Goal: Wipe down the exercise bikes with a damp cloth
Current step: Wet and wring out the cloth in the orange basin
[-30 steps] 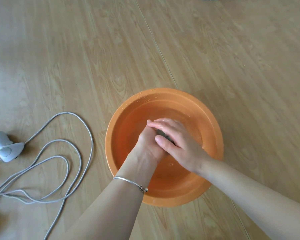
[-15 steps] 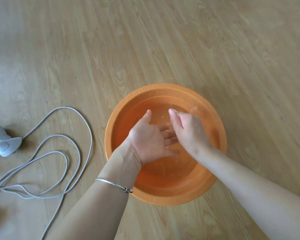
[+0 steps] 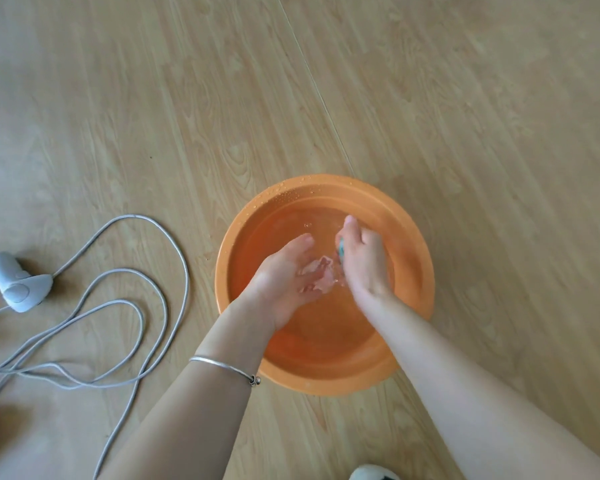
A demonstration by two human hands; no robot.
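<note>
1. Cloth [image 3: 341, 251]: only a narrow teal-green edge visible, the rest hidden inside the right grip [image 3: 362, 261]. Bunched small and pinched between thumb and curled fingers. Held over the water [image 3: 291, 233], toward the far right of the basin interior. Contact with the water surface not discernible.
2. Basin [image 3: 326, 183]: round, orange, apparently plastic. Upright on the wooden floor [image 3: 465, 133], with droplets scattered along the far-left rim and the inner wall below it.
3. Water: clear and shallow, covering the basin bottom. Small bubbles and ripples near the far side, just left of the cloth.
</note>
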